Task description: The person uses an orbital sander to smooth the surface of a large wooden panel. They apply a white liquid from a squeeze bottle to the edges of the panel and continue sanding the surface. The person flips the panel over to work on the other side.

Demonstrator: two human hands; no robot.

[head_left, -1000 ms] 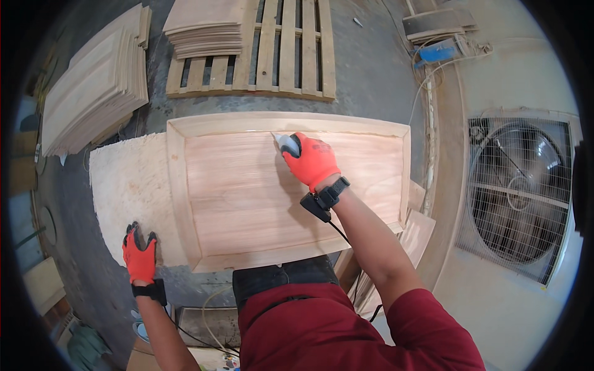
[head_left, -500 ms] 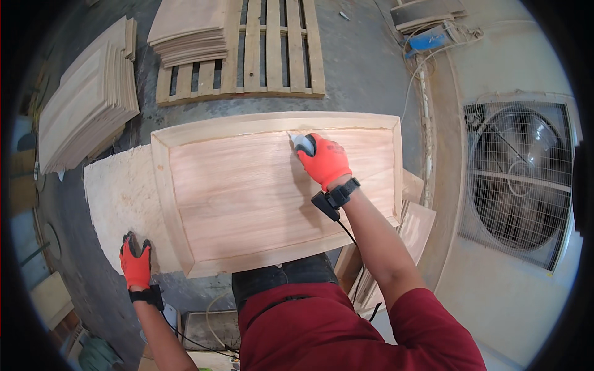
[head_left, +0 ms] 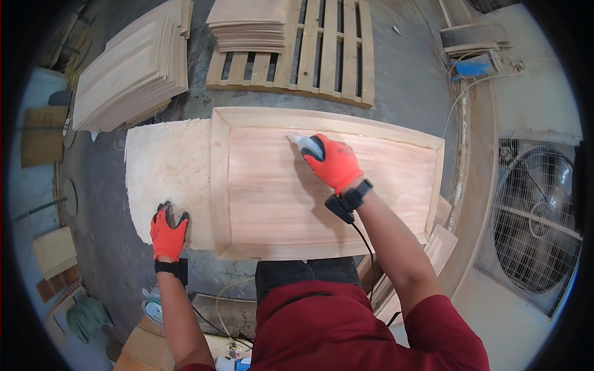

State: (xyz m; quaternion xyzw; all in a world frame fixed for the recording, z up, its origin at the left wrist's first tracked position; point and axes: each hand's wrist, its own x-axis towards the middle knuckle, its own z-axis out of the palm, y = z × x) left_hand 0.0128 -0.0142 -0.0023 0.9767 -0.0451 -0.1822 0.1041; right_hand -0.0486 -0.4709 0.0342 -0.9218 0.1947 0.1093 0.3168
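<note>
Framed wood panel (head_left: 266,198): my right hand (head_left: 337,166) grips white nozzled bottle (head_left: 309,146) near far rail (head_left: 346,122); my left hand (head_left: 168,231), spread, on rough-edged board (head_left: 167,154).

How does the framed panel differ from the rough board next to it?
Edges: the framed panel has a border strip around it; the rough board has none, and its left edge is ragged.
Colour: the framed panel's middle is pinkish; the rough board is pale cream.
Hands: the right hand holds a white bottle over the framed panel; the left hand is at the rough board's near edge.
Both look wooden.
</note>
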